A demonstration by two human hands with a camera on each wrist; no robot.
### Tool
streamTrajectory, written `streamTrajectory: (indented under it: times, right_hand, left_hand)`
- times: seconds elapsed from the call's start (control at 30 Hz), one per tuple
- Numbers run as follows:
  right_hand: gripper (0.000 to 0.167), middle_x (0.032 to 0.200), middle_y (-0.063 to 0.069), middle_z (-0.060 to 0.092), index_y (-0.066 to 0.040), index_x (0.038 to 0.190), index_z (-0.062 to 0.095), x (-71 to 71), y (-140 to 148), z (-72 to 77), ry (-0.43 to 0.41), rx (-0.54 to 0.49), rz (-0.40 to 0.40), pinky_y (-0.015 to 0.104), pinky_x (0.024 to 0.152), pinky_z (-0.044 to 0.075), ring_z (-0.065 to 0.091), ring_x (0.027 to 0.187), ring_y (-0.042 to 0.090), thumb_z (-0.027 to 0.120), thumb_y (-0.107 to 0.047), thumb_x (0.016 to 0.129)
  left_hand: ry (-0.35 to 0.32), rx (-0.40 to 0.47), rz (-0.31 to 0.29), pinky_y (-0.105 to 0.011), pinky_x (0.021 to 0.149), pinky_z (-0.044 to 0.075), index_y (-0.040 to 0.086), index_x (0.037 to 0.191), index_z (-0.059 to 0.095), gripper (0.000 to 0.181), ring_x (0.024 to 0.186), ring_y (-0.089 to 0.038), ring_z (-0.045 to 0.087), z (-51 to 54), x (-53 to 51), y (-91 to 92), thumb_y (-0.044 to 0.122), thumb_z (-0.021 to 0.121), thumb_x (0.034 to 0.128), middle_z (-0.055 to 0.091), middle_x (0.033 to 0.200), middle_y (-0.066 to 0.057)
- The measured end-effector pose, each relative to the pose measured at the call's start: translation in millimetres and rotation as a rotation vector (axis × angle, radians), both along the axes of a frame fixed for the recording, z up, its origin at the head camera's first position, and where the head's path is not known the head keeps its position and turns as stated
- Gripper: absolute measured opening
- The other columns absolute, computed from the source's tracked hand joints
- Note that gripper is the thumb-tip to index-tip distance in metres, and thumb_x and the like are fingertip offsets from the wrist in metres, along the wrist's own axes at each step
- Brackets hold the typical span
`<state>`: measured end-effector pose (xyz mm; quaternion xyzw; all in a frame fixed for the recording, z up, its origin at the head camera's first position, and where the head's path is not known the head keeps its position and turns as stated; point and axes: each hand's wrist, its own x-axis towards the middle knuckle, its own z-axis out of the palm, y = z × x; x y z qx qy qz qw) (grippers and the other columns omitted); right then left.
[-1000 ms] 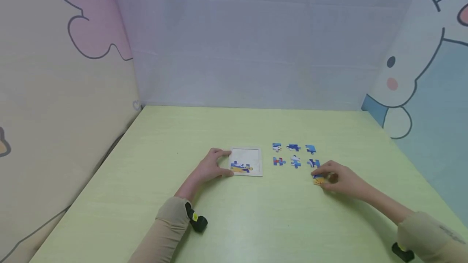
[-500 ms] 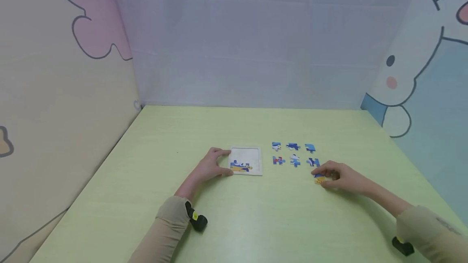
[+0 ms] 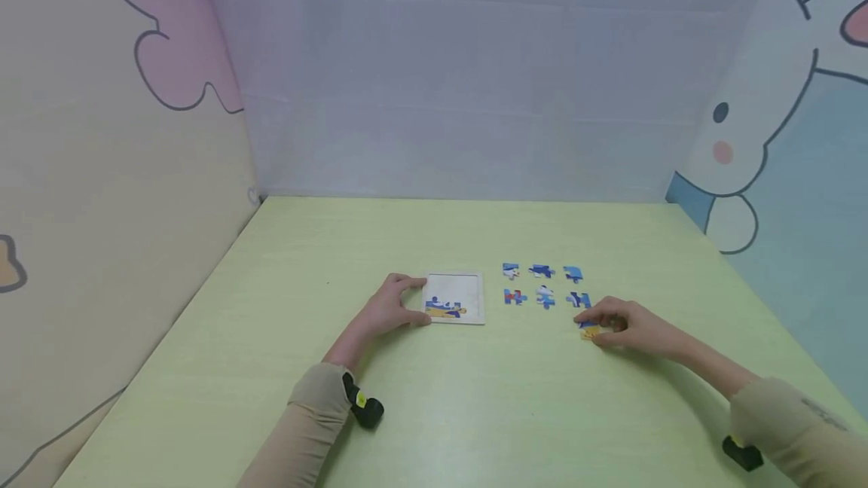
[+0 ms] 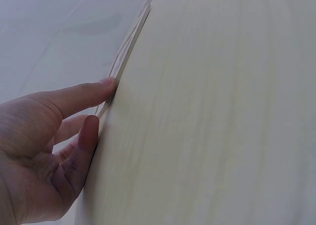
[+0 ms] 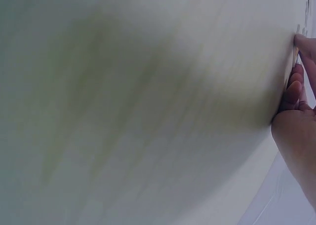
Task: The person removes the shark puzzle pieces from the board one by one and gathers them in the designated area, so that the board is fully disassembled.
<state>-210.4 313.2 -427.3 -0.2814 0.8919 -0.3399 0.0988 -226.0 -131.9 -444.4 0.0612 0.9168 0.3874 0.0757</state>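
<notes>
A square white puzzle tray [image 3: 452, 287] lies on the table in the head view, with some joined blue, white and yellow pieces [image 3: 445, 309] along its lower left. My left hand [image 3: 389, 309] holds the tray's left side, index finger near the far corner and thumb at the near one. Over to the right, my right hand [image 3: 634, 330] pinches a blue-and-yellow puzzle piece [image 3: 590, 331] between thumb and fingers, at table level. The fingers partly cover this piece. In the left wrist view the tray's edge [image 4: 132, 42] shows thin beside my fingertips.
Several loose puzzle pieces [image 3: 545, 297] lie in two rows between the tray and my right hand. The lower right one [image 3: 579, 300] is close to my right fingertips. A pale green table [image 3: 475, 398] carries everything, with a white cloth wall [image 3: 441, 96] behind it.
Hardly anything differs. The whole head view has shifted slightly left; both hands keep their places at the tray and at the blue-and-yellow piece.
</notes>
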Motion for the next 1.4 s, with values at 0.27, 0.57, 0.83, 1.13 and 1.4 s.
streamTrajectory:
  times: [0.27, 0.57, 0.83, 1.13, 1.4]
  right_hand:
    - [0.033, 0.11, 0.007, 0.064, -0.011, 0.121, 0.07, -1.1, -1, 0.1, -0.001, 0.003, -0.001, 0.021, 0.062, 0.04, 0.046, 0.075, 0.007, 0.073, -0.02, 0.089]
    - [0.035, 0.111, 0.007, 0.062, -0.013, 0.122, 0.069, -2.1, 0, -1.8, -0.008, 0.026, -0.002, 0.021, 0.062, 0.04, 0.045, 0.075, 0.009, 0.074, -0.021, 0.088]
    - [0.038, 0.11, 0.005, 0.061, -0.014, 0.124, 0.068, -2.6, 0, -0.9, -0.017, 0.037, -0.019, 0.02, 0.063, 0.041, 0.047, 0.079, 0.01, 0.075, -0.023, 0.087]
    - [0.043, 0.103, 0.002, 0.055, -0.016, 0.125, 0.066, -0.7, -3, 3.5, -0.004, 0.098, -0.059, 0.019, 0.066, 0.043, 0.047, 0.082, 0.008, 0.077, -0.025, 0.084]
    - [0.047, 0.109, 0.0, 0.062, -0.017, 0.125, 0.065, -8.0, -12, 16.9, 0.001, 0.178, -0.054, 0.019, 0.071, 0.048, 0.052, 0.087, 0.007, 0.079, -0.031, 0.082]
  left_hand:
    - [0.005, 0.008, 0.002, -0.042, 0.102, 0.043, 0.021, 0.144, 0.052, 0.075, 0.123, -0.029, 0.046, -5.0, -2.4, -1.6, 0.028, 0.085, 0.0773, 0.04, 0.148, -0.011]
    - [0.018, 0.008, -0.005, -0.043, 0.102, 0.043, 0.019, 0.144, 0.052, 0.075, 0.122, -0.029, 0.047, -3.6, -2.5, -1.5, 0.028, 0.085, 0.0774, 0.041, 0.147, -0.011]
    - [0.017, -0.001, -0.005, -0.044, 0.102, 0.043, 0.019, 0.144, 0.052, 0.074, 0.122, -0.029, 0.047, -1.1, -1.9, -1.1, 0.028, 0.084, 0.0778, 0.04, 0.147, -0.012]
    - [0.006, -0.005, -0.005, -0.043, 0.1, 0.045, 0.019, 0.144, 0.052, 0.075, 0.125, -0.031, 0.048, -1.8, -1.7, -1.0, 0.027, 0.084, 0.0775, 0.039, 0.149, -0.013]
    - [0.012, 0.003, -0.004, -0.044, 0.102, 0.045, 0.019, 0.144, 0.052, 0.075, 0.126, -0.031, 0.048, -0.5, -1.9, -0.2, 0.027, 0.085, 0.0771, 0.039, 0.149, -0.013]
